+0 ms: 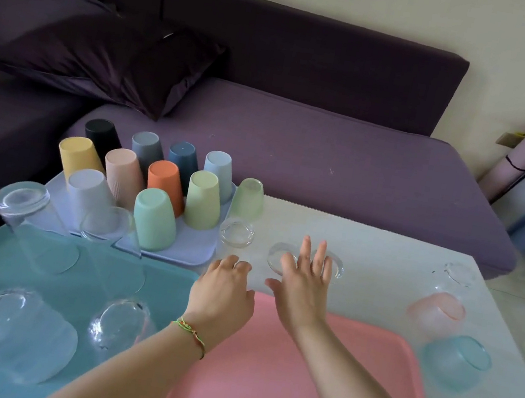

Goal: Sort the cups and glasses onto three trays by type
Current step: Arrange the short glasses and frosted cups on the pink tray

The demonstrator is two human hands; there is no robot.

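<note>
Two hands hovered over the white table [384,250]. The right hand [303,289] held its fingers [306,253] straight and spread above two short clear glasses [275,257]. The left hand [221,292] curled its fingers just beside an upturned clear glass [236,234]; whether it gripped anything could not be told.

A pink tray [258,379] lay near, under both wrists. To the left sat a teal tray [85,273] carrying tall clear glasses [22,204], and beyond it a lavender tray [179,251] of coloured plastic cups [155,219].

White tabletop stretched right to a frosted pink glass [437,308] and a frosted blue glass [456,358] by the table's edge. A purple sofa [331,151] ran past the far edge.
</note>
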